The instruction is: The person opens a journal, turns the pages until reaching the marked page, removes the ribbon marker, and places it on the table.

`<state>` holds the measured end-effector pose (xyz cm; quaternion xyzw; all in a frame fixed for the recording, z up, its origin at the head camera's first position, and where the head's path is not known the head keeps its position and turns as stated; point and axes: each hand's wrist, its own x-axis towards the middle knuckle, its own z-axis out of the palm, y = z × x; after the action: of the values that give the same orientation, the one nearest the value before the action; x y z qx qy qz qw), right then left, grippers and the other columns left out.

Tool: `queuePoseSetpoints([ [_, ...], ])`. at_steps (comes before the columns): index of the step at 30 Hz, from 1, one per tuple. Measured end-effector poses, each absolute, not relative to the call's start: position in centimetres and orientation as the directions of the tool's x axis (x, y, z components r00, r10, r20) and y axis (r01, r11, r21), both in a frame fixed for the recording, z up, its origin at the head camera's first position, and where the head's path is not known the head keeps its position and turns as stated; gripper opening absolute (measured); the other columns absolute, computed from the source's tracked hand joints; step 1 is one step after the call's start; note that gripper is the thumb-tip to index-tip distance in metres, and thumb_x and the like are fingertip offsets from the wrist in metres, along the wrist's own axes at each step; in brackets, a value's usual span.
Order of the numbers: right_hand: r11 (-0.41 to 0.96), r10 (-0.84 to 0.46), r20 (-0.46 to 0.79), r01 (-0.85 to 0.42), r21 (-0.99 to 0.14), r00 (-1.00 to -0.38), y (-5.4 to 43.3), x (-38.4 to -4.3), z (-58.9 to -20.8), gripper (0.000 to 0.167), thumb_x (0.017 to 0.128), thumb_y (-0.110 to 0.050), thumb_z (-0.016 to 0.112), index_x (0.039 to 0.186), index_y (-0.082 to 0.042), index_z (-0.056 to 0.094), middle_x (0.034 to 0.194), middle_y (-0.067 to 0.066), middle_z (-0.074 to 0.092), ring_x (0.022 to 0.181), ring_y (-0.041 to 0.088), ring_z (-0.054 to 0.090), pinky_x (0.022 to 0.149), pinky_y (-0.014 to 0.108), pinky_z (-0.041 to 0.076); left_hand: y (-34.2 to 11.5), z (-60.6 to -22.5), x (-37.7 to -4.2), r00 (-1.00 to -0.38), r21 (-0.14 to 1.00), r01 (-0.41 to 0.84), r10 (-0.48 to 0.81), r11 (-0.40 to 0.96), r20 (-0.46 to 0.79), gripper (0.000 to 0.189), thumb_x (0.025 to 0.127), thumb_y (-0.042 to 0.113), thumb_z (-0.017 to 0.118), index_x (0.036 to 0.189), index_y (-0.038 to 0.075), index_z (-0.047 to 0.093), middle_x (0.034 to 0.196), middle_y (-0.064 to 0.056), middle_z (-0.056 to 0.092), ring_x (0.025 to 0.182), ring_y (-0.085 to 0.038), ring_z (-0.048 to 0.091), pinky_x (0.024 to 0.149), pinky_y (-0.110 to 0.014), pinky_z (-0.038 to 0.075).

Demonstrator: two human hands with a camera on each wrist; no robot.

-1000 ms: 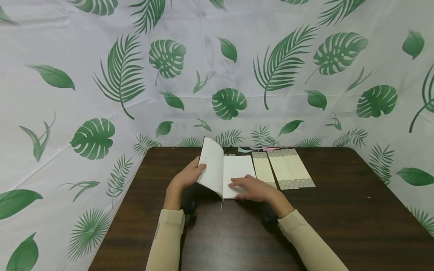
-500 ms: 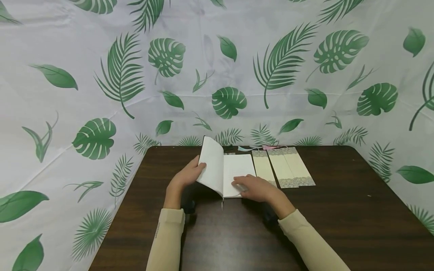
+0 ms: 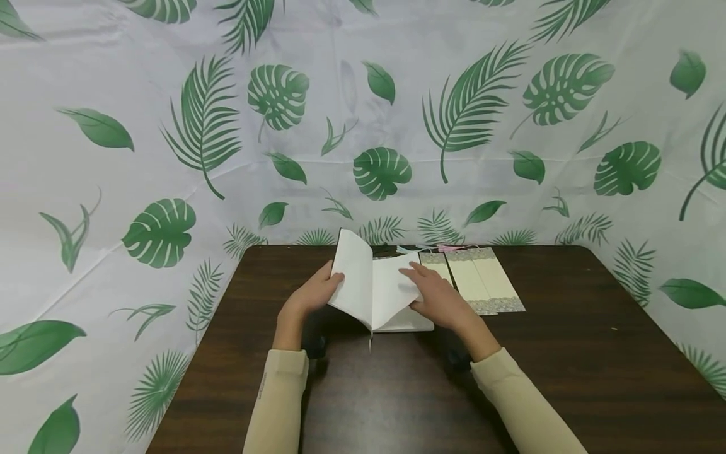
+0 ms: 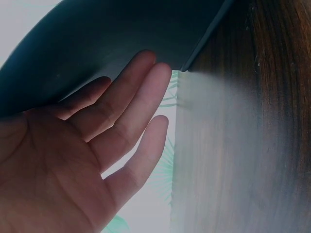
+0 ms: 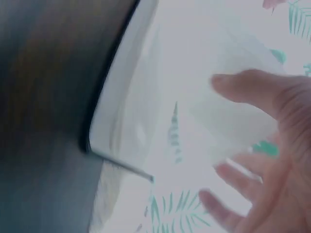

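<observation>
An open notebook (image 3: 353, 277) with blank white pages lies near the table's far side, its left half raised. My left hand (image 3: 312, 291) grips that half by its outer edge, thumb on the page. In the left wrist view the fingers lie along the dark cover (image 4: 121, 39). A lifted page (image 3: 388, 287) slants up from the spine on the right side. My right hand (image 3: 439, 296) pinches its outer edge, fingers over the upper face and thumb partly hidden beneath. A ribbon marker (image 3: 370, 343) hangs from the spine's near end.
Cream tasselled bookmarks (image 3: 488, 277) with patterned ends lie right of the notebook; the nearest is partly covered by my right hand. A pink tassel (image 3: 450, 248) rests at the far edge of the brown table (image 3: 567, 353). A leaf-print cloth (image 3: 317, 208) hangs behind.
My right hand has gone from resting on the right page to lifting a page by its outer edge, moving slightly right and up. The left hand keeps its hold on the left half.
</observation>
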<state>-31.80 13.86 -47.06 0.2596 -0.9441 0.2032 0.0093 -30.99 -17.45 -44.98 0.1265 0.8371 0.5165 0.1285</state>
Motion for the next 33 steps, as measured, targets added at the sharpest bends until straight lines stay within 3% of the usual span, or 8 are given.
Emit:
queuePoseSetpoints([
  [4,0.743,-0.358,0.118,-0.359,-0.564,-0.926,12.5,-31.6,-47.3,0.102,0.101,-0.032,0.077,0.173,-0.008,0.01,0.179,0.026,0.007,0.163,0.052,0.018,0.122,0.071,0.032,-17.5,-44.9,-31.1,-0.936,0.895,0.088,0.343,0.438,-0.076,0.052,0.117,0.025,0.033,0.163,0.0,0.03,0.124,-0.024,0.061,0.101,-0.027,0.067,0.096,-0.046,0.053],
  [7,0.689,-0.334,0.06,-0.287,-0.666,-0.941,11.3,-31.0,-47.6,0.104,0.104,-0.039,0.071,0.172,-0.003,0.0,0.18,0.024,0.005,0.163,0.046,0.022,0.125,0.066,0.031,-17.5,-44.9,-31.1,-0.934,0.893,0.088,0.349,0.441,-0.081,0.053,0.117,0.025,0.032,0.163,0.0,0.028,0.126,-0.025,0.061,0.103,-0.028,0.067,0.097,-0.047,0.053],
  [12,0.628,-0.429,-0.037,-0.269,-0.73,-0.903,9.8,-29.6,-48.4,0.082,0.109,-0.042,0.062,0.173,-0.01,0.021,0.172,0.02,0.038,0.141,0.04,0.061,0.109,0.058,0.052,-17.3,-44.8,-31.0,-0.93,0.896,0.089,0.358,0.434,-0.081,0.054,0.117,0.026,0.034,0.164,0.001,0.027,0.128,-0.025,0.06,0.104,-0.028,0.067,0.098,-0.047,0.052],
  [14,0.618,-0.472,-0.045,-0.294,-0.729,-0.88,9.3,-29.1,-48.6,0.073,0.109,-0.041,0.062,0.17,-0.015,0.032,0.164,0.018,0.051,0.133,0.037,0.067,0.103,0.056,0.056,-17.2,-44.8,-31.1,-0.931,0.896,0.098,0.359,0.433,-0.072,0.054,0.117,0.026,0.034,0.165,0.001,0.028,0.13,-0.024,0.06,0.104,-0.027,0.068,0.098,-0.047,0.053],
  [19,0.627,-0.542,-0.041,-0.372,-0.684,-0.839,8.7,-28.5,-48.7,0.065,0.109,-0.038,0.064,0.167,-0.02,0.04,0.159,0.011,0.059,0.133,0.034,0.067,0.103,0.057,0.055,-17.0,-44.7,-31.0,-0.939,0.892,0.103,0.338,0.441,-0.059,0.056,0.117,0.03,0.033,0.164,0.0,0.029,0.135,-0.025,0.06,0.113,-0.034,0.067,0.104,-0.053,0.052],
  [24,0.599,-0.606,-0.025,-0.436,-0.671,-0.795,8.8,-28.5,-48.8,0.065,0.11,-0.036,0.062,0.168,-0.021,0.039,0.162,0.01,0.054,0.135,0.034,0.064,0.109,0.058,0.051,-16.9,-44.7,-30.9,-0.956,0.879,0.034,0.273,0.475,-0.111,0.075,0.116,0.052,0.029,0.171,0.002,0.018,0.167,-0.025,0.039,0.153,-0.041,0.043,0.127,-0.06,0.031],
  [28,0.578,-0.642,-0.011,-0.474,-0.665,-0.767,8.8,-28.5,-48.8,0.065,0.109,-0.037,0.063,0.168,-0.024,0.039,0.165,0.01,0.051,0.139,0.034,0.061,0.113,0.059,0.048,-16.8,-44.7,-30.8,-0.952,0.88,0.041,0.287,0.473,-0.11,0.08,0.115,0.058,0.03,0.173,0.006,0.015,0.169,-0.023,0.037,0.151,-0.04,0.043,0.126,-0.061,0.031],
  [33,0.589,-0.652,-0.013,-0.496,-0.637,-0.758,8.8,-28.6,-49.0,0.065,0.11,-0.038,0.062,0.169,-0.026,0.038,0.163,0.01,0.052,0.144,0.032,0.057,0.115,0.058,0.047,-16.8,-44.9,-30.9,-0.949,0.896,0.051,0.302,0.442,-0.095,0.067,0.117,0.041,0.034,0.172,0.006,0.019,0.154,-0.023,0.05,0.133,-0.036,0.056,0.119,-0.059,0.039],
])
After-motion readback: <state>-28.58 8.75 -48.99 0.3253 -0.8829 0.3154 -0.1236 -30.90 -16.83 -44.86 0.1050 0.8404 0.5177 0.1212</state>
